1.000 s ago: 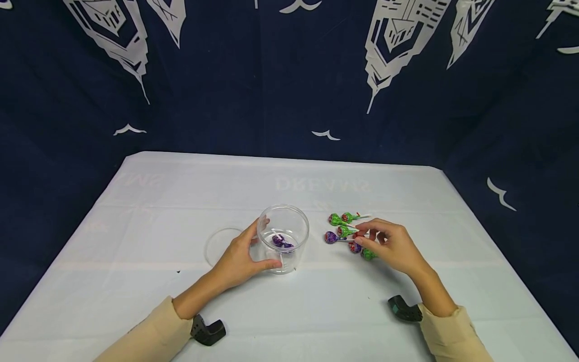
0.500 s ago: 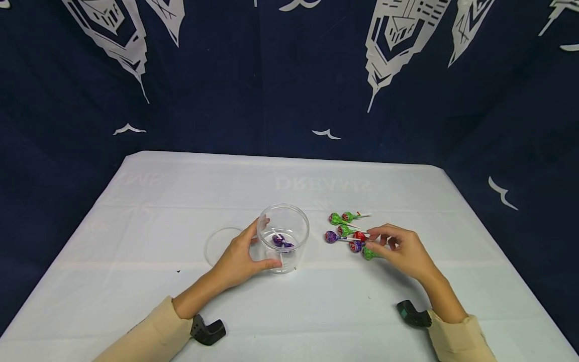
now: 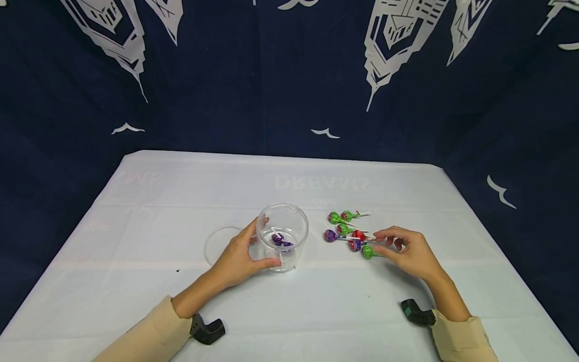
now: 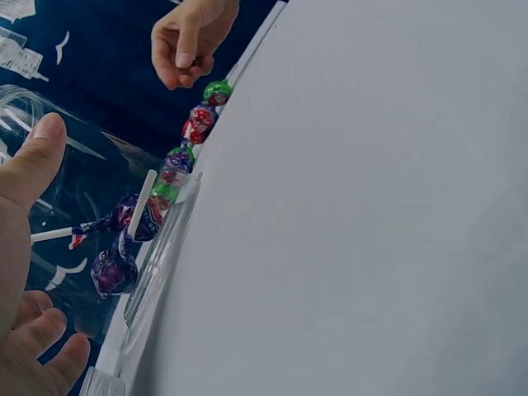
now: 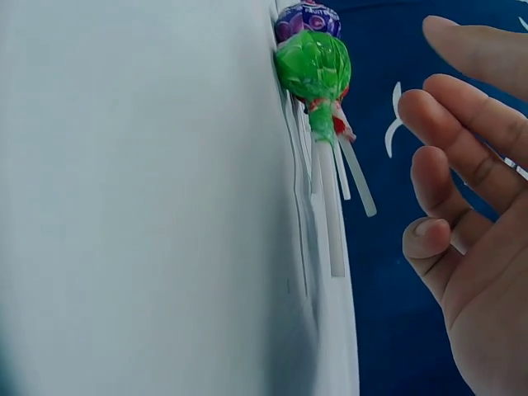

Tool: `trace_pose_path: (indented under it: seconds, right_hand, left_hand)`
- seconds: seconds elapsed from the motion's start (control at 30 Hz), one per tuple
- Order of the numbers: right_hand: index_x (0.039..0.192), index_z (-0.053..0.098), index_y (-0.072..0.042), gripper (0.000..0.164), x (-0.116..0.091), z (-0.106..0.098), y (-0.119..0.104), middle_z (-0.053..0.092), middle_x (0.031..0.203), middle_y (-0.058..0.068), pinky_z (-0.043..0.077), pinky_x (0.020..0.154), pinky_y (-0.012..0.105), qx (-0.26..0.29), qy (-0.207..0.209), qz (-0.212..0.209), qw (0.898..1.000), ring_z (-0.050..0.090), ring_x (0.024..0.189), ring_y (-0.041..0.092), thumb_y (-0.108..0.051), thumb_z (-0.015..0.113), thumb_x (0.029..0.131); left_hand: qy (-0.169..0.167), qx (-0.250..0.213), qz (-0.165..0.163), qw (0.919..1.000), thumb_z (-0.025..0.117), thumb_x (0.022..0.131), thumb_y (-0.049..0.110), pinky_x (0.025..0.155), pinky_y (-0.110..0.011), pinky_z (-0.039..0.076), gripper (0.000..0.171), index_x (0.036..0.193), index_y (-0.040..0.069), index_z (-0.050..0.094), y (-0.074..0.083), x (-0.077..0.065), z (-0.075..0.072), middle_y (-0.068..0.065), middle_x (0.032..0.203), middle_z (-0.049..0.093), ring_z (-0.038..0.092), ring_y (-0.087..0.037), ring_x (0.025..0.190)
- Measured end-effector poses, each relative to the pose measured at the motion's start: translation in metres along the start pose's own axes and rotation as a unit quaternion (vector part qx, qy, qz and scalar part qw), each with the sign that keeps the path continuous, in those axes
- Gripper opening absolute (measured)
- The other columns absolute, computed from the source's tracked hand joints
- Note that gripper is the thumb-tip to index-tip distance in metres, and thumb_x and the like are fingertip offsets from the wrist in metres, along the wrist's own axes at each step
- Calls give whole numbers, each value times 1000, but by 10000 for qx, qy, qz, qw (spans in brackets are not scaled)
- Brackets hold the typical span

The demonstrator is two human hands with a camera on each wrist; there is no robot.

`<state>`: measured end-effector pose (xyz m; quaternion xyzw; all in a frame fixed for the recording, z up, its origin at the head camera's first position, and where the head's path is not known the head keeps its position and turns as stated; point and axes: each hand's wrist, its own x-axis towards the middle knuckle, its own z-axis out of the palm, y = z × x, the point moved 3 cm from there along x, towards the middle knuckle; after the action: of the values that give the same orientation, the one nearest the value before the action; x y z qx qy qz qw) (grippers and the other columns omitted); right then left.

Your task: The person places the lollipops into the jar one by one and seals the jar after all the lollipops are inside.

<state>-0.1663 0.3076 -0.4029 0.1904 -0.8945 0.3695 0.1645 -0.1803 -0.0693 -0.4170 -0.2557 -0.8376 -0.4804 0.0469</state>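
Observation:
My left hand (image 3: 239, 259) grips a clear plastic jar (image 3: 290, 259) round its side, thumb in front and fingers behind. In the left wrist view, purple-wrapped lollipops (image 4: 115, 272) with white sticks lie at the jar's bottom. To the right on the table is a loose cluster of lollipops: green ones (image 3: 335, 218), purple ones (image 3: 330, 236) and a red one (image 3: 359, 235). My right hand (image 3: 409, 251) hovers at the stick ends, nearest the front green lollipop (image 5: 313, 66). Its fingers are loosely bent, thumb apart, with nothing between them.
A clear round rim (image 3: 212, 239), like a lid, lies flat just left of the jar, partly hidden by my left hand. White cloth covers the table (image 3: 316, 311). A dark blue patterned curtain (image 3: 226, 100) hangs behind it. Black devices (image 3: 208, 332) sit at both wrists.
My right hand has drawn back to the right from over the lollipops, uncovering the red one and the front green one. The left hand and jar have stayed in place.

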Motion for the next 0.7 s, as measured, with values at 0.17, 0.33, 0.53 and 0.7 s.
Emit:
trace_pose_path:
  seconds: [0.17, 0.33, 0.53, 0.7]
  right_hand:
    - [88, 71, -9, 20, -2, -4, 0, 65, 78, -2, 37, 50, 22, 79, -171, 128, 9997, 49, 66, 12, -10, 79, 70]
    - [88, 71, -9, 21, -3, -5, 1, 66, 79, 1, 39, 50, 26, 6, -511, 347, 9981, 51, 66, 13, -6, 79, 69]
    - [88, 70, -3, 22, -3, -7, -14, 67, 80, 8, 38, 48, 24, -100, -803, 483, 9956, 51, 64, 13, 0, 78, 68]
    - [87, 70, -3, 21, -2, -9, -23, 67, 80, 7, 40, 50, 23, -166, -837, 546, 9949, 52, 64, 17, 0, 78, 68]
  left_hand:
    - [-1, 3, -20, 10000, 78, 64, 49, 95, -36, 43, 102, 145, 23, 24, 0, 0, 0, 0, 140, 40, 44, -19, 121]
    - [-21, -8, -94, 10000, 78, 64, 49, 95, -36, 43, 102, 145, 24, 23, 0, 0, 0, 0, 140, 40, 44, -19, 121]
    - [-39, 6, -120, 9999, 78, 64, 50, 96, -35, 43, 102, 145, 21, 24, 0, 0, 0, -1, 140, 39, 43, -19, 122]
    - [-12, 32, -60, 10000, 78, 64, 48, 96, -33, 43, 102, 145, 18, 25, 0, 0, 0, -2, 140, 40, 42, -18, 122]
